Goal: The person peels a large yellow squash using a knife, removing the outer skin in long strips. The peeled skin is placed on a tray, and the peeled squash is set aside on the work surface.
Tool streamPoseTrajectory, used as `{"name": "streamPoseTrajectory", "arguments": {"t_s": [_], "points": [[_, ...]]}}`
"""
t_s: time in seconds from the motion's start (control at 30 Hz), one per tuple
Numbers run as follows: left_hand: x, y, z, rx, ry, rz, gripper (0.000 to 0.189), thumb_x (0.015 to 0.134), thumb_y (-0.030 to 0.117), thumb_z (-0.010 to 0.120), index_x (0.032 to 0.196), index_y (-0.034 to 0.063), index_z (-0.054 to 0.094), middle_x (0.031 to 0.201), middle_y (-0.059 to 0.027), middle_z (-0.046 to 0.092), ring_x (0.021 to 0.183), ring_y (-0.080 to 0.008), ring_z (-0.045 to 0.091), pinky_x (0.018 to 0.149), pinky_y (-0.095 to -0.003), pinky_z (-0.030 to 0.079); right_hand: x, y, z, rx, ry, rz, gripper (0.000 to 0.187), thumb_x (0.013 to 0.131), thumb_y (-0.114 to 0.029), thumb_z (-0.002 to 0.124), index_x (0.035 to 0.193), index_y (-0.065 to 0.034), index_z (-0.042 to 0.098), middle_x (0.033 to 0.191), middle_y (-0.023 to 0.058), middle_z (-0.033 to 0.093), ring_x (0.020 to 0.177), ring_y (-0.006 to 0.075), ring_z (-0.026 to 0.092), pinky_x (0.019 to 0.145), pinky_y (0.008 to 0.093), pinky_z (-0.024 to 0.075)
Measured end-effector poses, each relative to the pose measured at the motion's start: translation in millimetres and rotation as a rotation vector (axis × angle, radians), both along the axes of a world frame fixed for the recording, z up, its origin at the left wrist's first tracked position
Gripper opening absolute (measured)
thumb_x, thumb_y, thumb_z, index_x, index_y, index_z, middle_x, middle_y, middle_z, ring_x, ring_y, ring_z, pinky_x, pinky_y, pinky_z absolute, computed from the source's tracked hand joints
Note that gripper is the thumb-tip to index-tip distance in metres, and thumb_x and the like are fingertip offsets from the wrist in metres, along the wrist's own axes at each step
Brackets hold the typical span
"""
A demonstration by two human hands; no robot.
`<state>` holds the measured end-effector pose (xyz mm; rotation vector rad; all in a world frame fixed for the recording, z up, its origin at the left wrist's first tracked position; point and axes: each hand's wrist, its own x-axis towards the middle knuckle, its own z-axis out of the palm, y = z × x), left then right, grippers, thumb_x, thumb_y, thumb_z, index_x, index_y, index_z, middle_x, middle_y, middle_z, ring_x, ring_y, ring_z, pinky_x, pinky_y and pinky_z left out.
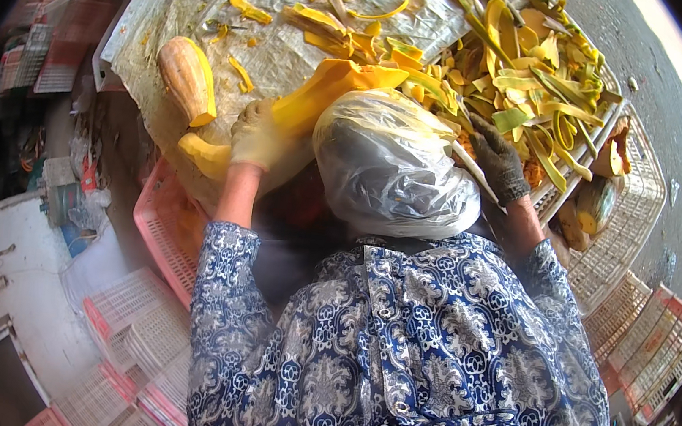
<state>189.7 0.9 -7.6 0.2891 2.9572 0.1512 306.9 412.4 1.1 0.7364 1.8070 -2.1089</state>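
Note:
My left hand [253, 133], in a pale dirty glove, grips a long peeled orange squash [306, 103] at its near left side. The squash's far end lies beside a dark rounded bundle wrapped in clear plastic [395, 165], in front of my patterned shirt. My right hand [499, 160], in a dark glove, is by the peel heap [524, 76]; a thin tool may be at its fingers, but I cannot tell whether it holds it. A partly peeled squash [186, 80] lies on the plastic-covered table [168, 6]. Another peeled piece [204, 156] is at the table's near edge.
Peels fill a white slatted crate [609, 112] at the upper right. Beside it, a pale plastic basket [632, 204] holds squash pieces [597, 203]. A pink basket [166, 230] stands below the table's left edge. Stacked crates [142, 323] stand at lower left, more crates [652, 353] at right.

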Motion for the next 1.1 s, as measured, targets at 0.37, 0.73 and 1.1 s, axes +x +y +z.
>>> {"name": "streamPoseTrajectory", "arguments": {"t_s": [0.37,0.73,1.1], "points": [[28.7,-8.3,0.3,0.010,0.229,-0.017,0.046,0.078,0.013,0.056,0.122,0.0046,0.047,0.121,-0.0185,0.049,0.113,-0.0371,0.048,0.097,-0.0473,0.039,-124.8,-28.8,6.0,0.694,0.547,0.449,0.039,0.099,-0.034,0.052,0.133,-0.0142,0.057,0.092,0.0003,0.061,0.070,0.0057,0.049,0.060,0.0195,0.0420],[32.2,4.7,6.8,0.023,0.196,-0.028,0.050,0.077,0.010,0.055,0.125,-0.0009,0.050,0.124,-0.0185,0.051,0.116,-0.0378,0.047,0.101,-0.0474,0.037,-262.0,-123.1,0.0,0.449,0.030,0.961,0.042,0.097,-0.041,0.051,0.133,-0.0191,0.057,0.064,-0.0007,0.054,0.044,0.0082,0.038,0.039,0.0258,0.0343],[41.9,20.1,8.7,0.006,0.383,-0.069,0.052,0.078,0.012,0.056,0.127,-0.0016,0.048,0.123,-0.0195,0.050,0.113,-0.0387,0.049,0.096,-0.0499,0.040,-176.4,31.2,1.6,0.582,0.048,0.217,0.046,0.097,-0.041,0.048,0.135,-0.0173,0.055,0.121,0.0137,0.063,0.085,0.0164,0.059,0.078,0.0310,0.0501]]}}
